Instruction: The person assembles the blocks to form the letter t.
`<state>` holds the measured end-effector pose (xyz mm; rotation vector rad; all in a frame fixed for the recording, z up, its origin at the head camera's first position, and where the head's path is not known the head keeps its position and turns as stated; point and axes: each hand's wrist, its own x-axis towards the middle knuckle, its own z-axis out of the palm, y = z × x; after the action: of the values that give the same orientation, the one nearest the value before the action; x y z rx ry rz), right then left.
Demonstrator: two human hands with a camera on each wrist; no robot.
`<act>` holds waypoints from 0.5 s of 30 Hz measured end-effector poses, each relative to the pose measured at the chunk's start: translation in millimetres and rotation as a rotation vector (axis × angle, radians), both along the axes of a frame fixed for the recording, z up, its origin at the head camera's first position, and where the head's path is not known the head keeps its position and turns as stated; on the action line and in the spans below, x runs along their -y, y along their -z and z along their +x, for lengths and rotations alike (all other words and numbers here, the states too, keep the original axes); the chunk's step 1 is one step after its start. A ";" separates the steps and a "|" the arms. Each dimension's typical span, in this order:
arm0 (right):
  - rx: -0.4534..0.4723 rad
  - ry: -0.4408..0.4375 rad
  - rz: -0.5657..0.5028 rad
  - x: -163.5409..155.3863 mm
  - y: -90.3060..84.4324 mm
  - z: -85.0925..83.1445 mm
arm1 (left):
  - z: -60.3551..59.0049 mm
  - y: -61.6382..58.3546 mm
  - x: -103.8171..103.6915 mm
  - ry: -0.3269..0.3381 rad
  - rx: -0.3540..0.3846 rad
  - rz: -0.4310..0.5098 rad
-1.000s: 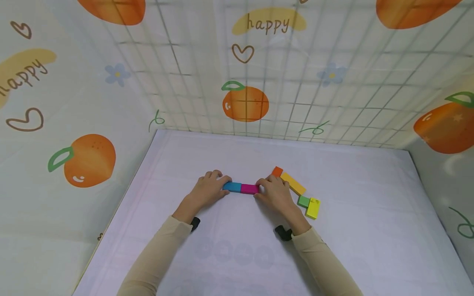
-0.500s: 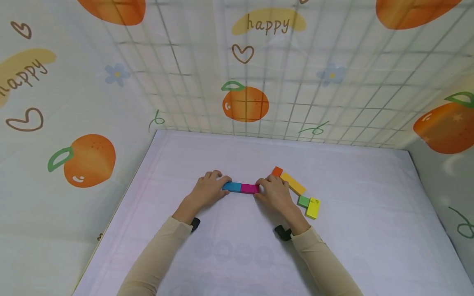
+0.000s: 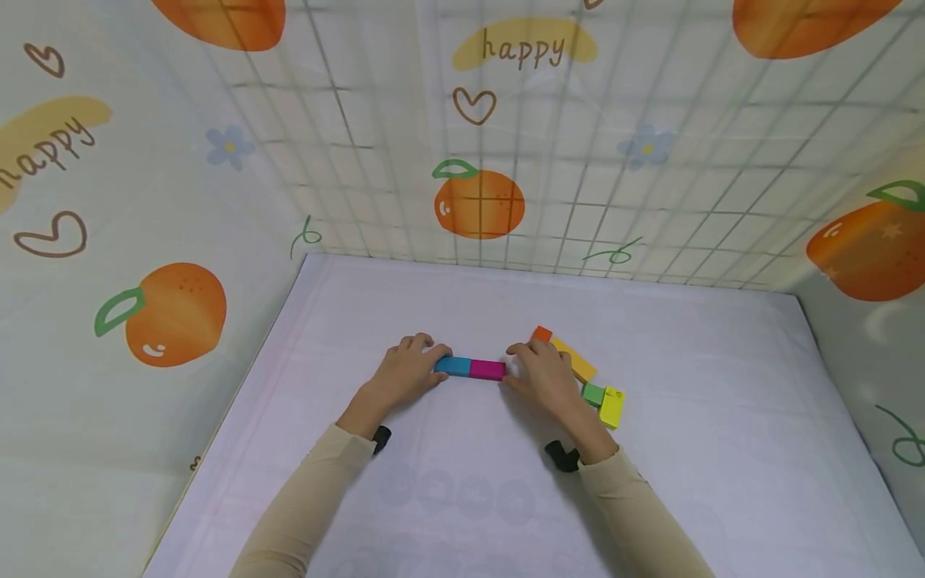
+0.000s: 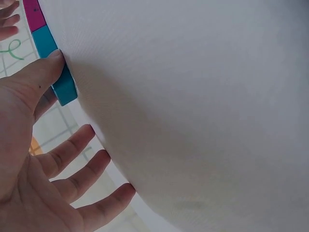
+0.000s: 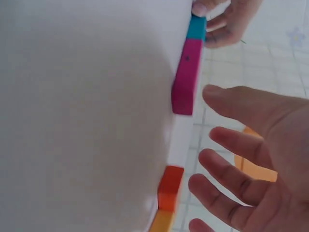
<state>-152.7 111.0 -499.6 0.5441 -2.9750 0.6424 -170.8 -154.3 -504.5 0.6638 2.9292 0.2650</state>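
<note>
Left hand (image 3: pixel 408 371) lay on the white table (image 3: pixel 723 449), fingers loosely spread, thumb tip pressed against the left end of the blue block (image 3: pixel 453 365); nothing was gripped. Wide open table lay left of this hand out to the left edge.

Blue block and magenta block (image 3: pixel 487 369) lay end to end, touching, in one straight left-right row at mid-table. Bare surface ran both far and near of the row.

Right hand (image 3: pixel 543 374) was just right of the magenta block, fingers straight and spread. In the right wrist view a small gap showed between thumb and block end, so no contact.

Beyond the right hand: orange block (image 3: pixel 541 334), then yellow-orange bar (image 3: pixel 578 365) slanting near-right, green block (image 3: pixel 593 393), yellow block (image 3: pixel 611 406). These crowded the right hand's far and right sides. Further right, open table reached the right edge.
</note>
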 end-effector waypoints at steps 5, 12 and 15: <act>-0.059 0.016 -0.048 -13.2 -7.6 -0.9 | -0.5 0.8 -0.1 0.001 -0.008 -0.004; -0.081 0.073 -0.075 -26.5 -10.0 -6.5 | -0.1 0.9 -0.2 -0.006 -0.009 -0.010; -0.084 0.095 -0.084 -29.9 -8.8 -9.2 | 0.2 0.6 -0.7 -0.008 -0.008 -0.012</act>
<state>-161.9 140.9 -490.8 0.4104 -2.8601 0.7133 -170.6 -153.5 -505.1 0.6532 2.9397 0.2455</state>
